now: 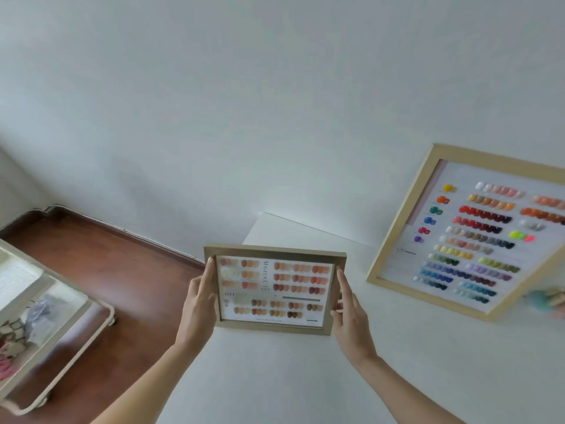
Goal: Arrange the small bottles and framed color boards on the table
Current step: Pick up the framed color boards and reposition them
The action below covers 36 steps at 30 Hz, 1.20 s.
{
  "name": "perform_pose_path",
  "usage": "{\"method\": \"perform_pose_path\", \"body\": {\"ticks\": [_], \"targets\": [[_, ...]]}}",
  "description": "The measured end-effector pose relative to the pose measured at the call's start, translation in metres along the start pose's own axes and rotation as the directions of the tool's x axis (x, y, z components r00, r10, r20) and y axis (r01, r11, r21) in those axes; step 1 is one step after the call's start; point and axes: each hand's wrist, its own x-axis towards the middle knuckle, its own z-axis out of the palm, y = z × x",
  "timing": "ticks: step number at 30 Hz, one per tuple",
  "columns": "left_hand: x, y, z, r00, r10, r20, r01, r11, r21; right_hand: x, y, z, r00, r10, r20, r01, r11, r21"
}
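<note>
A small framed color board (273, 289) with rows of orange, peach and brown nail samples is held upright over the white table (305, 377), near its far left corner. My left hand (198, 301) grips its left edge and my right hand (351, 313) grips its right edge. A larger framed color board (467, 237) with many colored rows leans against the white wall at the right. A few small bottles (550, 298) show blurred at the right edge below the large board.
A cream rolling cart (46, 316) with a tray of mixed items stands at the left on the dark wooden floor (122, 270). The white wall (244, 117) rises right behind the table.
</note>
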Motion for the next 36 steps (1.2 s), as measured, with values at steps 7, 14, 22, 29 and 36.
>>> {"method": "perform_pose_path", "body": {"ticks": [7,14,22,29,36], "targets": [[0.096,0.028,0.02,0.976,0.214,0.05,-0.214,0.977,-0.001,0.056,0.002,-0.009,0.985,0.088,-0.15,-0.092,0.996,-0.017],[0.179,0.042,0.059,0.952,0.294,0.09,-0.29,0.956,-0.054,0.113,0.013,-0.016,0.962,0.14,-0.236,-0.148,0.989,-0.016],[0.229,0.041,0.093,0.952,0.284,0.115,-0.278,0.958,-0.067,0.158,0.035,-0.006,0.949,0.161,-0.271,-0.171,0.985,-0.011],[0.244,0.037,0.11,0.943,0.312,0.115,-0.307,0.95,-0.062,0.177,0.053,-0.001,0.94,0.192,-0.283,-0.209,0.977,-0.031],[0.255,0.04,0.114,0.94,0.321,0.117,-0.315,0.947,-0.066,0.182,0.054,0.001,0.937,0.176,-0.303,-0.194,0.981,-0.031]]}}
